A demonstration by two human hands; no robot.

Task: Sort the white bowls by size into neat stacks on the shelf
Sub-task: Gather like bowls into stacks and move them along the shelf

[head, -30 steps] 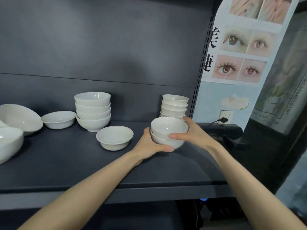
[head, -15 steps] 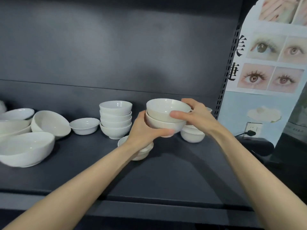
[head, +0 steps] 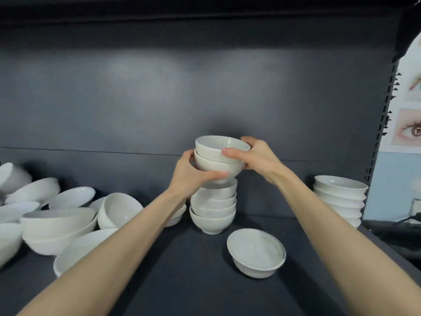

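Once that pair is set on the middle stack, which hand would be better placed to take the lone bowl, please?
Probably the right hand: the lone bowl sits right of the middle stack, beside that forearm, while the left hand grips the pair from the other side.

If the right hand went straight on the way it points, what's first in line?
The right hand grips the two nested bowls; beyond them only the shelf's dark back panel shows, though depth is hard to judge.

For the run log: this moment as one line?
stage: stacking | left hand: grips bowl pair | right hand: grips bowl pair | position: over middle stack
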